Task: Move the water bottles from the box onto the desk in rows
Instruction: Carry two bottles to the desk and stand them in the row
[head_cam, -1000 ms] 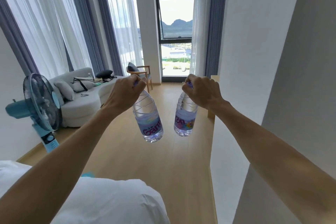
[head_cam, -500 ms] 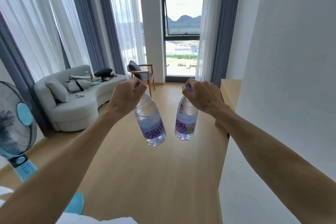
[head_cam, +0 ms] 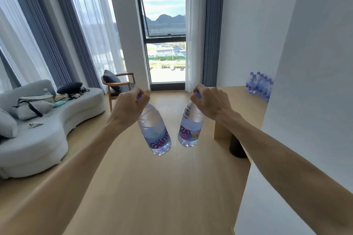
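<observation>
My left hand (head_cam: 128,108) grips the purple cap of a clear water bottle (head_cam: 155,131) that hangs tilted below it, over the wooden floor. My right hand (head_cam: 209,102) holds a second water bottle (head_cam: 189,129) by its cap in the same way, about a hand's width to the right. Both bottles carry pale labels with pink lettering. Ahead on the right, a light wooden desk (head_cam: 240,105) juts out from behind a white wall. Several water bottles (head_cam: 259,85) stand grouped on its far right side, partly hidden by the wall. The box is not in view.
A white wall (head_cam: 305,101) fills the right side and covers most of the desk. A dark round bin (head_cam: 236,147) stands under the desk's near end. A grey sofa (head_cam: 38,131) with bags is on the left, a wooden armchair (head_cam: 118,86) by the window.
The view has swung right and moved forward: the fan and the white cloth have left the frame, and the desk with its standing bottles has come into sight. Both hands still hold their bottles.
</observation>
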A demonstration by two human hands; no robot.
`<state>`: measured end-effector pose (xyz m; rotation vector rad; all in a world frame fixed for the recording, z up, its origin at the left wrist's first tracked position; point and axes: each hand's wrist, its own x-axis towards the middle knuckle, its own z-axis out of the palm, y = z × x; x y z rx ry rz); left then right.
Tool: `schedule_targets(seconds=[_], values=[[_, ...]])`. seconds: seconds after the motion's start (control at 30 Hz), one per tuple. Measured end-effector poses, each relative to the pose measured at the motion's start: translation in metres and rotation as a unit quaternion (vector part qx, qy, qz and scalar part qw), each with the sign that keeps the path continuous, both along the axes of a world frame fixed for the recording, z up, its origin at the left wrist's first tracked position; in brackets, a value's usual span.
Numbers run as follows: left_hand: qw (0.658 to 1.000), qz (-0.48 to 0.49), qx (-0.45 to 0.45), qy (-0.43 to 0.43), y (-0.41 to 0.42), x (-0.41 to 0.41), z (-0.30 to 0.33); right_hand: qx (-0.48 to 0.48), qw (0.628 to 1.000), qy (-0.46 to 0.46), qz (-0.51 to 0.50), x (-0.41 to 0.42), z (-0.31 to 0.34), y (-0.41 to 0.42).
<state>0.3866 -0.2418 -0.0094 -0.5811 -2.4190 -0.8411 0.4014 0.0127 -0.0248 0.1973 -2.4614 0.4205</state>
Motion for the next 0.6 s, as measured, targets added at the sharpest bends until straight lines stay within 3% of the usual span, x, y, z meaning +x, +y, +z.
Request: schedule_targets(seconds=[0.6], values=[[0.999,-0.006,-0.034,-0.012,0.129,-0.368,-0.018,0.004,0.998,-0.045,-0.032,-0.355,-0.031,0.136]])
